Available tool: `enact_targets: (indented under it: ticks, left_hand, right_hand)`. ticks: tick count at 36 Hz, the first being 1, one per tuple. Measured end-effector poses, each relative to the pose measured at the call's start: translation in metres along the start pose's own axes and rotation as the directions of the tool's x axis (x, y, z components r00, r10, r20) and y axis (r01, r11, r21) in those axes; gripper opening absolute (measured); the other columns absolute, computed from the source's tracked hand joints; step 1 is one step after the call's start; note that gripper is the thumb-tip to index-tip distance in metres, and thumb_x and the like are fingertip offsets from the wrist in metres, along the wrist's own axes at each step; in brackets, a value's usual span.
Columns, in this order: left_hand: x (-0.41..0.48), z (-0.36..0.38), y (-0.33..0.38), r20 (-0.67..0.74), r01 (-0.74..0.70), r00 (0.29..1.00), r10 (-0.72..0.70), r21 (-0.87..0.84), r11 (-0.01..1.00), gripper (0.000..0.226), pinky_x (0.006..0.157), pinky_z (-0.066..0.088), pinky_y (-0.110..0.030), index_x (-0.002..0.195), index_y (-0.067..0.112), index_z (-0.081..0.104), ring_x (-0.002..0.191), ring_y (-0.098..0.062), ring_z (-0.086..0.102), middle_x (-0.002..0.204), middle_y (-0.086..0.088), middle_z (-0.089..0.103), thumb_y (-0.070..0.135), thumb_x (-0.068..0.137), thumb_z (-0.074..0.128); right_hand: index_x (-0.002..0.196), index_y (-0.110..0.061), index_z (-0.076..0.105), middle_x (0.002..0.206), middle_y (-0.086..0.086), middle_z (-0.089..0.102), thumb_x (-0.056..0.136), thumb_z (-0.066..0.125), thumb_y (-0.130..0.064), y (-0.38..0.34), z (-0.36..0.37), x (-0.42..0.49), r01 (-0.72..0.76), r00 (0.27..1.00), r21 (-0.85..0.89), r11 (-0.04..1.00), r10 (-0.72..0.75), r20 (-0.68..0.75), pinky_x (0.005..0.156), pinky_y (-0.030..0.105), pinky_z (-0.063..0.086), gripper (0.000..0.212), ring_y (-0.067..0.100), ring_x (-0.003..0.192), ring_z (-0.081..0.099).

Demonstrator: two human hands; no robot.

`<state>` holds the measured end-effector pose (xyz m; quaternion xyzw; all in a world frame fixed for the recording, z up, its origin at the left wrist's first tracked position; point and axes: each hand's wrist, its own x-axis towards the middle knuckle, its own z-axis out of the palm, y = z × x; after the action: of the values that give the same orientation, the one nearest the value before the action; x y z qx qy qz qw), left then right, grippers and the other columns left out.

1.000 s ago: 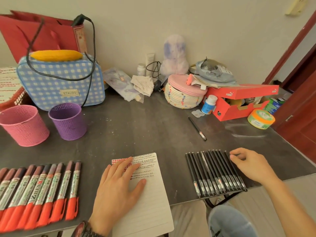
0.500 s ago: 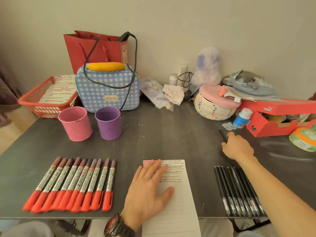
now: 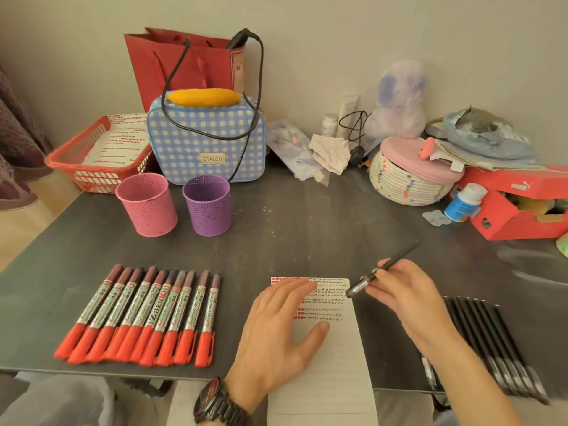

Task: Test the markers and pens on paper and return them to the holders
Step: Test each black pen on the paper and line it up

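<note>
Right hand (image 3: 402,292) pinches one pen (image 3: 358,286), left hand (image 3: 276,333) spread on paper (image 3: 338,379), two holders (image 3: 147,207) (image 3: 207,206).

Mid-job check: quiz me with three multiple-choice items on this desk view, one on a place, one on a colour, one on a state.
1. Seen from the pink holder, the purple holder stands on its: A left; B right; C far side.
2. The near ends of the markers are: A red; B green; C blue.
3. What is in the grip of the right hand? A nothing; B a black pen; C a marker.

Answers: 1 B, the purple one sits to the right of the pink one. 2 A, the whole row ends in red. 3 B, the pen is pinched in that hand.
</note>
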<state>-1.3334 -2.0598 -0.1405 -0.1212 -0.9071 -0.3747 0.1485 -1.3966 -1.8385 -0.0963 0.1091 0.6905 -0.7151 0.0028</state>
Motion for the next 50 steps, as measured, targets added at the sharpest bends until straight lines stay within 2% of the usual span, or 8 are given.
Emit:
enact_targets:
  ticks: [6, 10, 23, 32, 36, 39, 45, 50]
  left_hand:
    - [-0.001, 0.000, 0.002, 0.040, -0.042, 0.998, 0.039, 0.065, 0.997, 0.046, 0.096, 0.042, -0.026, 0.136, 0.035, 0.055, 0.117, -0.002, 0.051, 0.126, 0.023, 0.058, 0.060, 0.098, 0.048]
    - [-0.002, 0.003, 0.001, 0.075, -0.131, 0.990, 0.121, 0.145, 0.981, 0.037, 0.069, 0.046, -0.034, 0.099, 0.029, 0.069, 0.083, -0.012, 0.053, 0.094, 0.014, 0.061, 0.047, 0.106, 0.038]
    - [0.002, 0.002, -0.002, -0.003, -0.036, 0.999, 0.036, -0.001, 0.999, 0.060, 0.053, 0.040, -0.032, 0.059, 0.022, 0.041, 0.059, -0.010, 0.042, 0.060, 0.013, 0.042, 0.070, 0.095, 0.041]
    - [0.004, 0.005, -0.001, -0.049, -0.087, 0.995, 0.092, 0.095, 0.992, 0.050, 0.067, 0.037, -0.029, 0.074, 0.027, 0.035, 0.076, -0.011, 0.038, 0.080, 0.015, 0.041, 0.071, 0.092, 0.049]
    - [0.004, 0.005, -0.002, 0.010, -0.030, 1.000, 0.029, 0.136, 0.990, 0.041, 0.082, 0.033, -0.019, 0.085, 0.036, 0.030, 0.094, -0.003, 0.046, 0.107, 0.019, 0.055, 0.067, 0.088, 0.056]
    - [0.005, 0.007, -0.003, 0.080, 0.000, 0.997, -0.013, 0.163, 0.987, 0.040, 0.092, 0.033, -0.019, 0.088, 0.035, 0.033, 0.105, -0.001, 0.048, 0.119, 0.019, 0.055, 0.063, 0.085, 0.061]
    - [0.004, 0.008, -0.006, 0.132, 0.064, 0.987, -0.087, 0.174, 0.983, 0.046, 0.094, 0.034, -0.013, 0.110, 0.032, 0.050, 0.101, 0.005, 0.045, 0.107, 0.032, 0.039, 0.068, 0.082, 0.059]
    - [0.005, 0.006, -0.006, 0.146, 0.086, 0.983, -0.110, 0.164, 0.983, 0.045, 0.086, 0.032, -0.008, 0.107, 0.033, 0.049, 0.102, 0.004, 0.046, 0.110, 0.031, 0.043, 0.066, 0.081, 0.063]
  right_hand:
    - [0.094, -0.021, 0.070, 0.092, 0.012, 0.078, 0.090, 0.069, -0.016, 0.032, 0.033, -0.068, 0.098, 0.985, 0.034, 0.995, -0.102, 0.139, 0.071, 0.025, 0.060, 0.006, 0.025, 0.083, 0.077]
    - [0.089, -0.027, 0.069, 0.077, 0.009, 0.070, 0.089, 0.077, -0.028, 0.044, 0.038, -0.081, 0.232, 0.967, -0.052, 0.971, -0.224, 0.124, 0.062, 0.023, 0.053, 0.008, 0.018, 0.063, 0.064]
    - [0.096, -0.019, 0.073, 0.074, 0.014, 0.068, 0.091, 0.066, -0.025, 0.048, 0.031, -0.079, 0.239, 0.952, 0.074, 0.968, -0.249, 0.177, 0.053, 0.024, 0.047, 0.011, 0.017, 0.055, 0.057]
    - [0.087, -0.018, 0.062, 0.067, 0.016, 0.063, 0.091, 0.058, -0.018, 0.044, 0.021, -0.068, 0.138, 0.988, 0.316, 0.939, -0.150, 0.016, 0.043, 0.027, 0.042, 0.006, 0.026, 0.043, 0.052]
    - [0.074, -0.023, 0.053, 0.061, 0.006, 0.057, 0.095, 0.060, -0.005, 0.032, 0.016, -0.053, 0.165, 0.985, 0.317, 0.934, -0.140, -0.100, 0.040, 0.026, 0.039, 0.028, 0.020, 0.041, 0.049]
    - [0.084, -0.022, 0.063, 0.068, 0.011, 0.067, 0.092, 0.059, -0.015, 0.022, 0.018, -0.041, 0.130, 0.991, 0.299, 0.945, -0.117, -0.060, 0.043, 0.028, 0.048, 0.011, 0.023, 0.048, 0.060]
    - [0.074, -0.022, 0.065, 0.059, 0.007, 0.066, 0.096, 0.070, -0.031, 0.032, 0.019, -0.021, 0.202, 0.968, -0.175, 0.963, -0.224, -0.116, 0.047, 0.024, 0.048, 0.025, 0.016, 0.046, 0.060]
    - [0.056, -0.021, 0.051, 0.042, 0.002, 0.055, 0.087, 0.074, -0.048, 0.044, 0.020, -0.024, 0.231, 0.951, -0.314, 0.921, -0.282, -0.127, 0.045, 0.017, 0.043, 0.047, 0.012, 0.036, 0.051]
